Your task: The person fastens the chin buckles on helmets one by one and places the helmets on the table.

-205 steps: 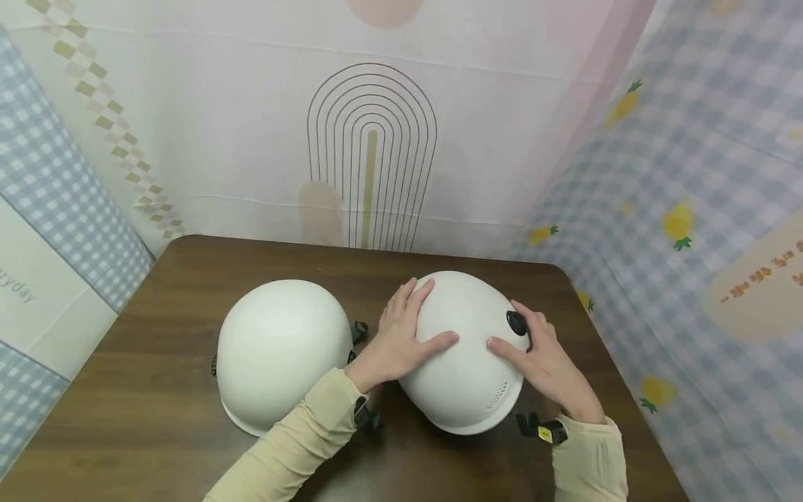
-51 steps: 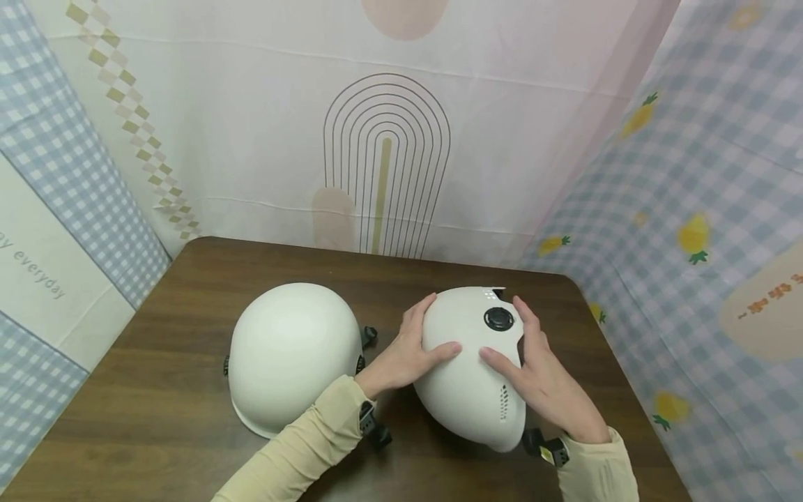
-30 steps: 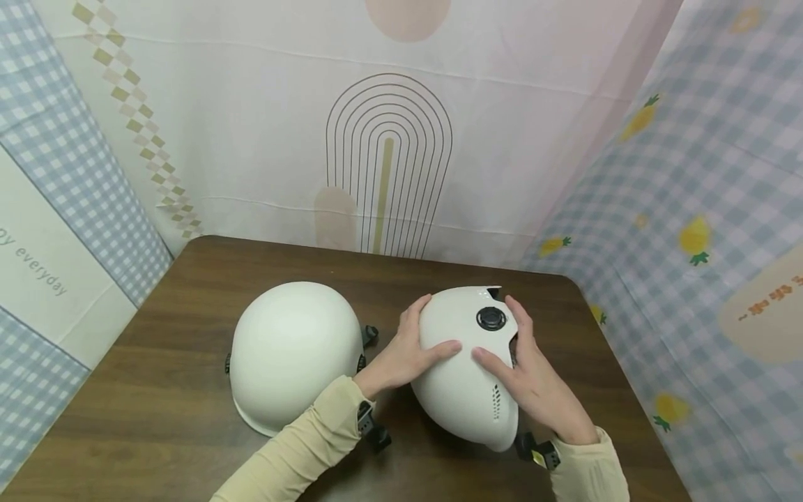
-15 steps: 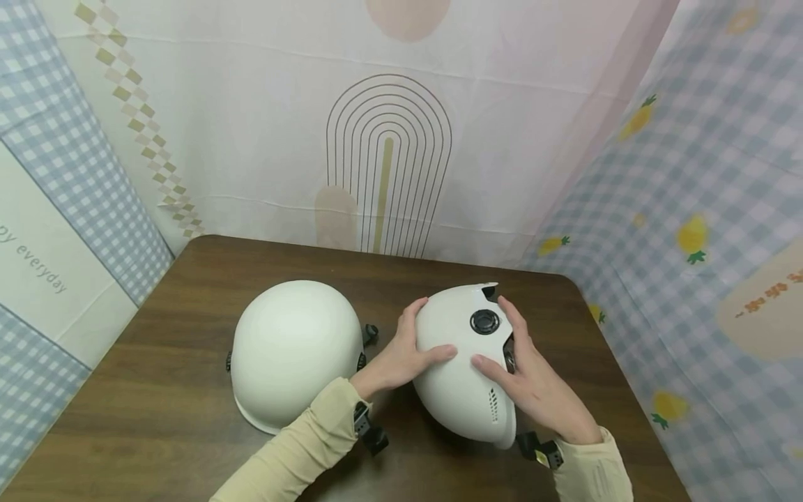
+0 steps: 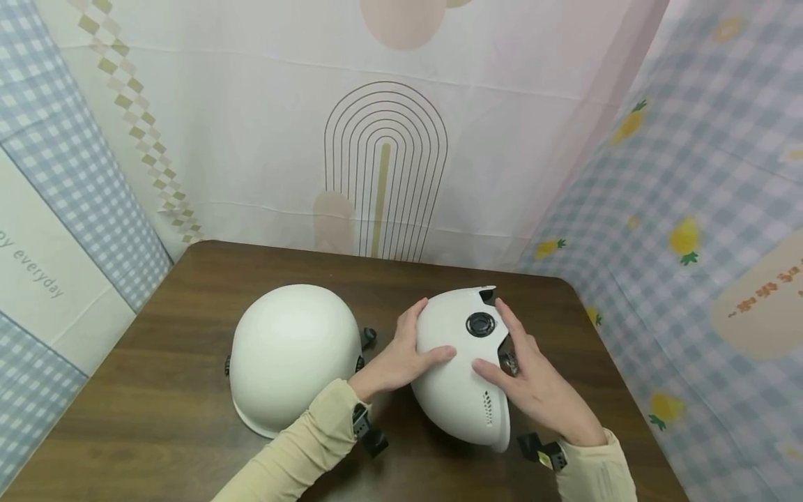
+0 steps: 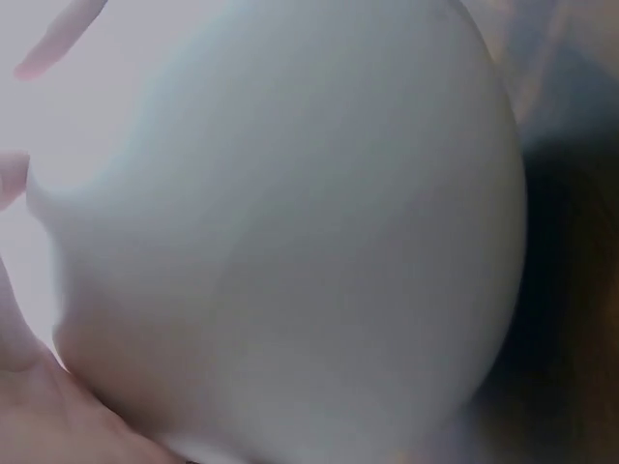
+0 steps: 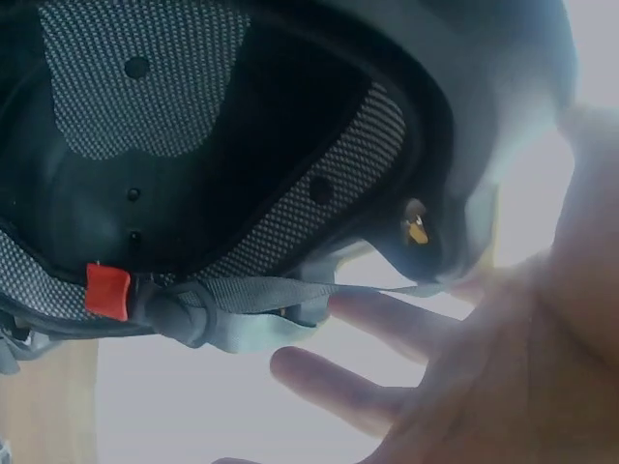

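Note:
A white helmet [image 5: 448, 397] lies tipped over on the right half of the table, its open side toward the right. On its shell show a black round disc [image 5: 480, 325] and a row of small vent holes [image 5: 487, 408]. My left hand [image 5: 396, 357] grips the crown side, thumb on top; the left wrist view is filled by the smooth shell [image 6: 319, 213]. With the thumb on the shell and fingers at the rim, my right hand [image 5: 541, 390] grips the open side. Inside, the right wrist view shows mesh padding [image 7: 145, 82], a grey strap [image 7: 266, 293] and a red-tabbed buckle [image 7: 108, 290].
A second white helmet [image 5: 295, 355] rests dome up on the left, close to my left forearm, with black parts at its sides. The brown wooden table [image 5: 144, 418] ends at a patterned cloth backdrop [image 5: 263, 139]. Checked cloth [image 5: 659, 230] hangs along the right.
Since the earliest frame, the right helmet has turned and tipped in both hands, bringing the disc upward and the open side right. Over the last second it shifts slightly left. The other helmet stays put.

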{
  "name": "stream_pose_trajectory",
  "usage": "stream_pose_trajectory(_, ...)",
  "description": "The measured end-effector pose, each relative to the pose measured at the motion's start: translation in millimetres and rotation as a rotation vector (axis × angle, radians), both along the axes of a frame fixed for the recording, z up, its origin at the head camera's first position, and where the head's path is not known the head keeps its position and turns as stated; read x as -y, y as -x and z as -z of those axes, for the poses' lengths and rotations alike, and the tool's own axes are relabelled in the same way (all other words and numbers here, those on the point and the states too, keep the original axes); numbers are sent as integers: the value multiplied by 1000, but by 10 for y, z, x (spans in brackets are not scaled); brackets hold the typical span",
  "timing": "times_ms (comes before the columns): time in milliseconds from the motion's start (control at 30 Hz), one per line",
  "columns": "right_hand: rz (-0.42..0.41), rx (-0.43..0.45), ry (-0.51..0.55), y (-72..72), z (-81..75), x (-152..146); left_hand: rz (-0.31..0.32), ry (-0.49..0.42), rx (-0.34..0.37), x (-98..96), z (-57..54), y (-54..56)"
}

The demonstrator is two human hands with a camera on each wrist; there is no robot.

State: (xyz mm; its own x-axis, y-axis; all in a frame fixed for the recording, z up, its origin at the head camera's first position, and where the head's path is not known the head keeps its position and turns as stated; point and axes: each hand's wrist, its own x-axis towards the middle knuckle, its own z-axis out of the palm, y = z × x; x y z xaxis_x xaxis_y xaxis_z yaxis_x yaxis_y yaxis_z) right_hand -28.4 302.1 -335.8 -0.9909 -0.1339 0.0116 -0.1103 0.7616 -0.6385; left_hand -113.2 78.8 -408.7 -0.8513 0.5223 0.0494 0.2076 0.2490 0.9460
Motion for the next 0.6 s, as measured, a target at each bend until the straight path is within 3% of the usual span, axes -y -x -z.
stream_pose_trajectory(233,-38,-44,-8,5,-12,-19,5,90,-80,-10,-149,-46)
stream_pose_trajectory(467,-113,-79,7,-18,-25,14,26,293,-441,-174,-385,-113)
stream_pose_trajectory(600,-140,-95,4,-39,-34,24,18,380,-504,-248,-442,-148)
